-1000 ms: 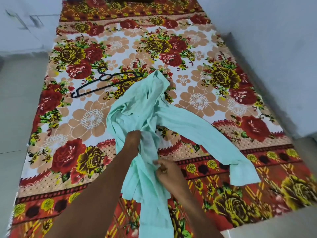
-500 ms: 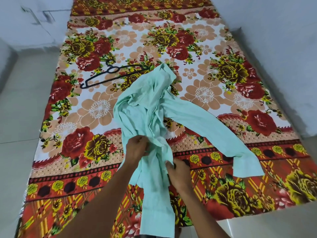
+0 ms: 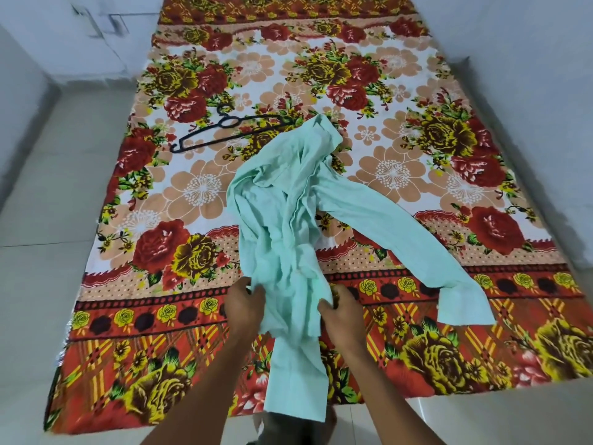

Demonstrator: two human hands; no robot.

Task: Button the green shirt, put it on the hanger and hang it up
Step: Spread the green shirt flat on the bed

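The pale green shirt (image 3: 282, 213) lies crumpled on a floral sheet (image 3: 401, 162). One sleeve stretches to the right, and another hangs toward me over the near edge. My left hand (image 3: 245, 305) grips the bunched fabric at its left side. My right hand (image 3: 341, 311) holds the fabric at its right side, fingers curled into the cloth. A black hanger (image 3: 224, 128) lies flat on the sheet, up and left of the shirt, its right end under the collar area. No buttons show.
The floral sheet covers a low mattress on a pale tiled floor (image 3: 48, 220). White walls run along the left, back and right (image 3: 529, 75). Bare floor lies to the left and at the near right corner.
Both hands have slid down the shirt toward me and moved apart, now holding it lower. The view has shifted, so the sheet and the hanger appear farther right.
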